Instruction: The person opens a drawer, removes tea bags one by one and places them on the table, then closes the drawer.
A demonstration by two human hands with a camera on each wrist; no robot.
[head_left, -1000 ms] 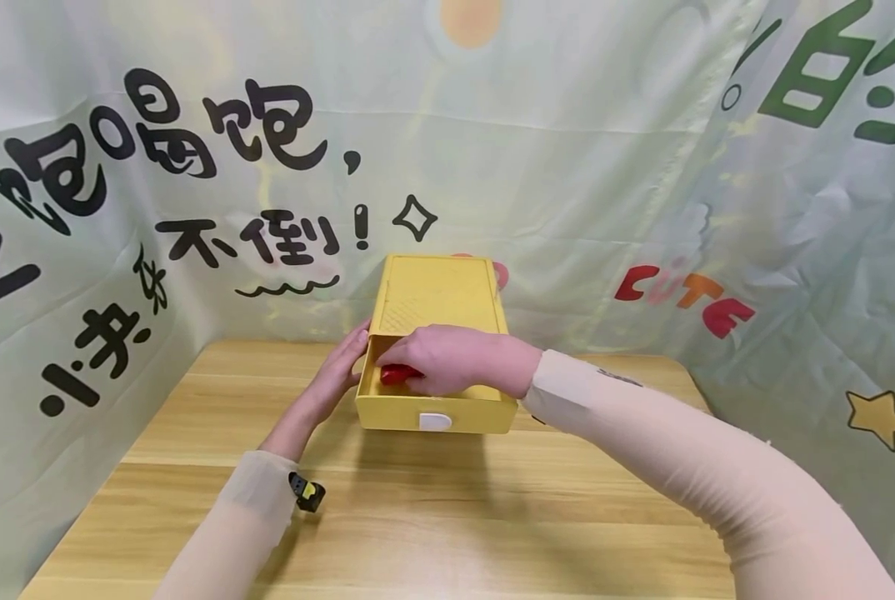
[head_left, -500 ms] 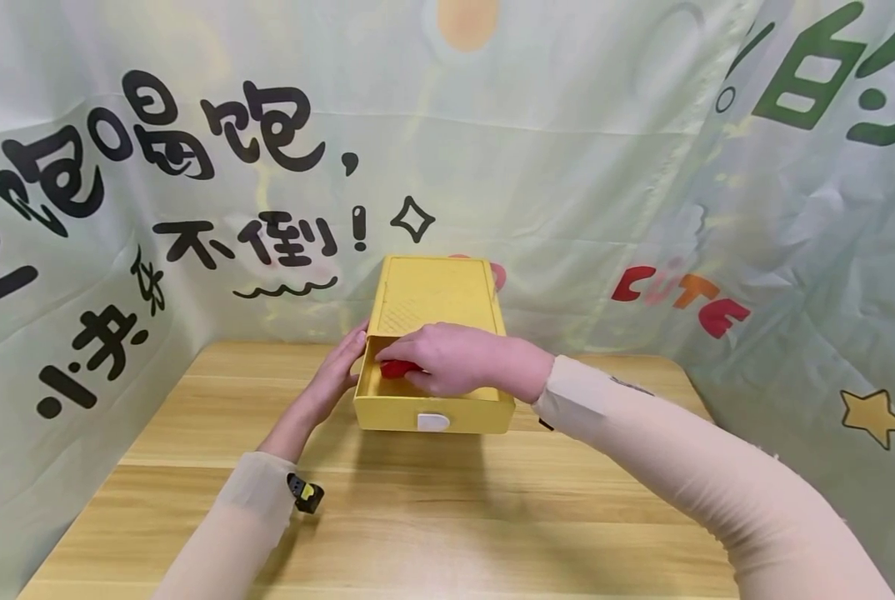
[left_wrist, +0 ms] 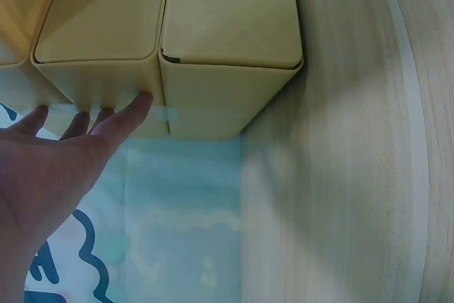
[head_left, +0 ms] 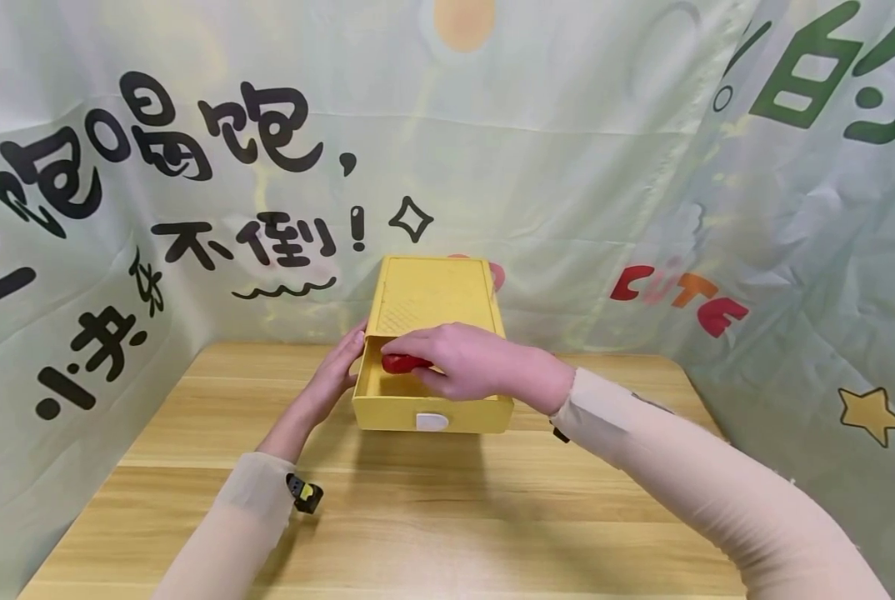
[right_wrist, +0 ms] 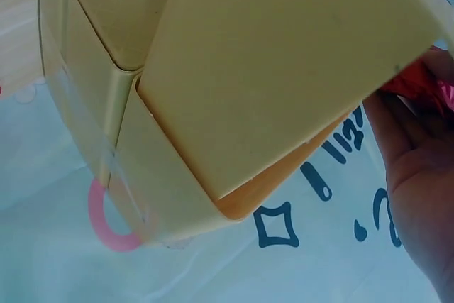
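A yellow drawer cabinet (head_left: pixel 436 287) stands at the back of the table, its top drawer (head_left: pixel 387 414) pulled out toward me. In the drawer's mouth my right hand (head_left: pixel 462 362) grips a small shiny red packet (head_left: pixel 405 363) between thumb and fingers. The right wrist view shows crinkled red wrapping (right_wrist: pixel 418 86) partly behind the drawer wall; its contents cannot be made out. My left hand (head_left: pixel 335 371) rests its extended fingers against the cabinet's left side. In the left wrist view those fingertips touch the side near the lower drawers (left_wrist: pixel 234 97).
The drawer front carries a white pull tab (head_left: pixel 432 422). Beneath the cabinet is a wooden table (head_left: pixel 432 517). A printed cloth backdrop (head_left: pixel 552 192) hangs close behind and on both sides. A small black and yellow device (head_left: pixel 305 493) sits at my left wrist.
My right hand has shifted slightly right and up with the red packet in its grip. The left hand and the drawer have stayed in place.
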